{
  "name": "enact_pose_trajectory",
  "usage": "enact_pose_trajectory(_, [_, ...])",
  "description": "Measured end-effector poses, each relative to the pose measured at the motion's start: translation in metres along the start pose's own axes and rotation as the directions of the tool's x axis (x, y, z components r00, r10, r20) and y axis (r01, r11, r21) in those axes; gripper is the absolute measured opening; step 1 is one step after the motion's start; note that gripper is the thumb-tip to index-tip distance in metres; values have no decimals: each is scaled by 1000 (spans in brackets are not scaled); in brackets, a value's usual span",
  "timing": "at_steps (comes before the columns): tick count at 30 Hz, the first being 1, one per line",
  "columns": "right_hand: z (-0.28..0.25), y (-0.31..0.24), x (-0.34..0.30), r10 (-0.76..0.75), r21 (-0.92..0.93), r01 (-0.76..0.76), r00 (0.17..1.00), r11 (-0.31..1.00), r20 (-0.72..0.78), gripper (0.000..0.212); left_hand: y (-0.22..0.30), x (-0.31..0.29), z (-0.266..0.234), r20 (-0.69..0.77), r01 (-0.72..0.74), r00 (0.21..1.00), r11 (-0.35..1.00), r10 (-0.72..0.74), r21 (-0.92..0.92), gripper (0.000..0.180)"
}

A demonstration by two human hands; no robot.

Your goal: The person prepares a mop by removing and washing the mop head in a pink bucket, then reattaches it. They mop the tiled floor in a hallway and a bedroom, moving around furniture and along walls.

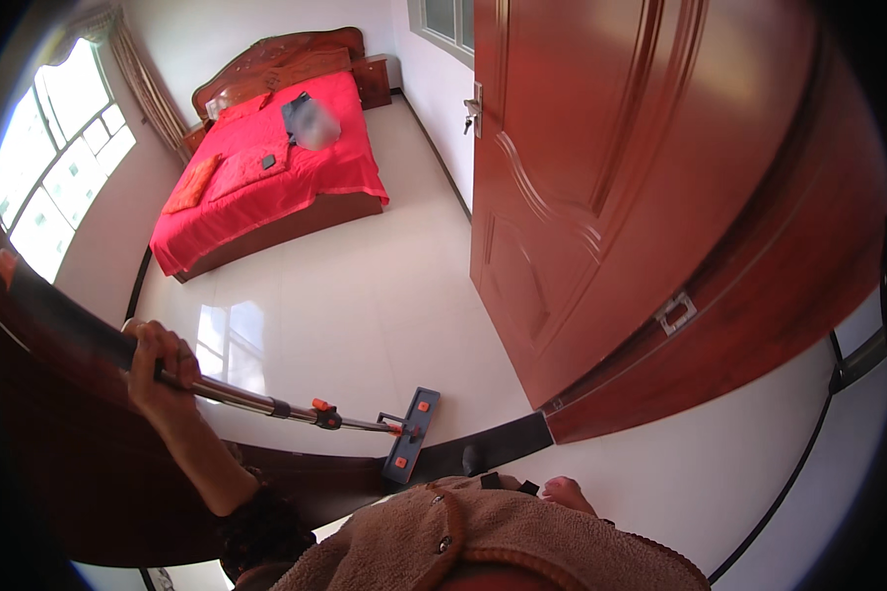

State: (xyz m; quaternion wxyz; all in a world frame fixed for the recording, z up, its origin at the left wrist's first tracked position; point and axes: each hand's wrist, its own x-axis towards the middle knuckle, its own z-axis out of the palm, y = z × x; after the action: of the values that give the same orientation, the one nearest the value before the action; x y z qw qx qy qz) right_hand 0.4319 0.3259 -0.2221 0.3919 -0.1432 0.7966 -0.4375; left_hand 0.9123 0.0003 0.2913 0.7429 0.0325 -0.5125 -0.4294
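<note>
My left hand (160, 366) is wrapped round the handle of a flat mop (232, 392), near its dark upper section. The silver pole slants down to the right, with an orange-and-black clip (325, 414) partway along. At its lower end the grey rectangular mop head (411, 435), with orange pieces on top, rests across the edge of the black door sill (498, 445) and the pale tiles. Close to the front of my brown fleece garment is my right hand (567, 492), away from the mop. Its fingers are too small and indistinct to read.
A reddish-brown door (611, 167) stands ajar on the right, a key hanging at its handle (474, 110). Beyond lies a bed (266, 202) with a red cover, an orange pillow (193, 184) and dark clothing. A nightstand (372, 83) flanks it; a window (64, 148) is left.
</note>
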Motion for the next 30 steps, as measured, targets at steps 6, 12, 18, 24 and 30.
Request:
enact_pose_trajectory(6, [-100,-186,65,-159,-201,109,953,974,-257,18,-19,42,-35,-97,-151,984,987,146,-46,28])
enact_pose_trajectory(12, [-50,-317,159,-235,-283,192,964,940,-128,22,-72,85,-74,-154,-222,961,973,228,60,29])
enact_pose_trajectory(18, [51,-367,191,-134,-422,216,967,881,217,27,-103,146,-185,-373,-206,889,959,266,192,26])
enact_pose_trajectory(24, [48,-456,326,-109,-451,208,966,868,234,28,-220,233,-211,-566,-139,750,917,343,373,26])
enact_pose_trajectory(30, [106,-524,458,-5,-610,164,967,776,255,27,-323,301,-264,-632,-45,658,859,410,511,30])
